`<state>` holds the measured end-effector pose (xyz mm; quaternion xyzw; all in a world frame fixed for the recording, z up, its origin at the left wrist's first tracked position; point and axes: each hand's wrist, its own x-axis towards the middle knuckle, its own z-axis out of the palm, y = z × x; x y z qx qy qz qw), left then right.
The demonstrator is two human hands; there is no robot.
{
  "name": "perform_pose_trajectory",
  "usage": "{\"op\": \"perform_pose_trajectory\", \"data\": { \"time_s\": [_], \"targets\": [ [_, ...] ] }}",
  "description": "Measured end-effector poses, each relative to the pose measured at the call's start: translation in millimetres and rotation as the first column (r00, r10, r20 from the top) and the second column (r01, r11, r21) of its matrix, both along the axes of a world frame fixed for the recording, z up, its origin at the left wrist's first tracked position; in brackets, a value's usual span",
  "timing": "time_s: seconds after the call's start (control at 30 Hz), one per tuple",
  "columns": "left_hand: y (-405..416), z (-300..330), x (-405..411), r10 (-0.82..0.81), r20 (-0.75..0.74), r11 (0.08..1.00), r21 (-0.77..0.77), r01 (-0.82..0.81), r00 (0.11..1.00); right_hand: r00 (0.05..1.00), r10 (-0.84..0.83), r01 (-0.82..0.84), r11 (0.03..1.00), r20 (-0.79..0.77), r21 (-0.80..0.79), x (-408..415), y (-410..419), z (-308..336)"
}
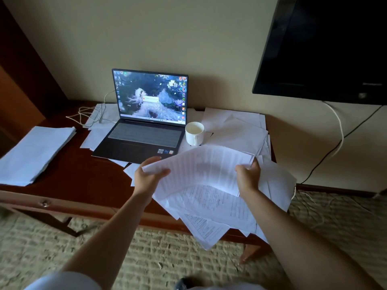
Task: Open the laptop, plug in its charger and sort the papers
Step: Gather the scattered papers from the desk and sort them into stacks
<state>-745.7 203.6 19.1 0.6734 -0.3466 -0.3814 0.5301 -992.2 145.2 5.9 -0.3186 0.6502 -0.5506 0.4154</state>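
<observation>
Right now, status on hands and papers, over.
Left hand and right hand grip one sheaf of papers above the desk. Laptop open, screen lit. Mug stands among loose sheets.

Both arms outstretched; left grip (151,174), right grip (248,173) pinching closed.

The room is dim. The laptop screen (150,97) glows bright in the middle of the frame. Soft shadows fall on the wall (167,38) behind it. The picture bends at its edges, and the bottom is blurry.
</observation>
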Motion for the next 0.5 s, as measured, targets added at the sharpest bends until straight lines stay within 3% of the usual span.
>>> {"op": "perform_pose_trajectory", "data": {
  "time_s": [0.1,0.23,0.37,0.5],
  "targets": [
    [1.4,-0.7,-7.5,0.064,-0.020,0.998,0.018,-0.063,0.998,0.999,-0.044,0.044,0.999,0.004,0.018,1.2,2.2,-10.3],
    [-4.7,2.4,-22.5,0.024,0.025,0.999,-0.026,-0.024,0.999,0.997,-0.075,0.075,0.997,0.016,0.034,8.3,7.4,-22.5],
    [-13.8,-2.3,-23.5,0.031,0.047,0.994,0.100,-0.036,0.998,1.000,-0.003,0.001,0.997,0.024,0.080,10.2,9.4,-28.6],
    [-26.1,-0.6,-20.4,-0.002,0.046,0.999,0.035,0.000,0.999,0.998,-0.058,0.058,0.997,0.000,0.051,9.0,6.1,-29.2]
  ]
}}
